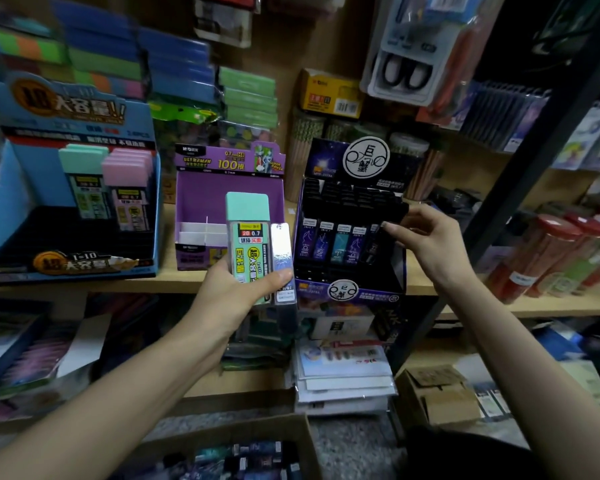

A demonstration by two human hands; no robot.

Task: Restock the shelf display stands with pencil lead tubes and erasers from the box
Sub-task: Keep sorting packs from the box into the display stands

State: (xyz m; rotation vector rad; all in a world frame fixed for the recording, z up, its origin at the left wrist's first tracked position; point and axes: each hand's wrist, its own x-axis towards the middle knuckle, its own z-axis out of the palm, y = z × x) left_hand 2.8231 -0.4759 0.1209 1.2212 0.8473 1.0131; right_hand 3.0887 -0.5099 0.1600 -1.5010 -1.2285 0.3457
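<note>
The right hand (426,237) pinches a dark tube (373,244) at the right end of the front row in the black stand (343,291) and should press it down upright, level with its neighbours, while the left hand (229,292) grips a mint-capped tube (248,237) and a slim silver tube (283,258) in reserve.

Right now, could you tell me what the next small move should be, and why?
Probably ease the right hand down to seat the dark tube it pinches into the black stand; it sits at the row's right end, and the left hand holds two more tubes.
</note>
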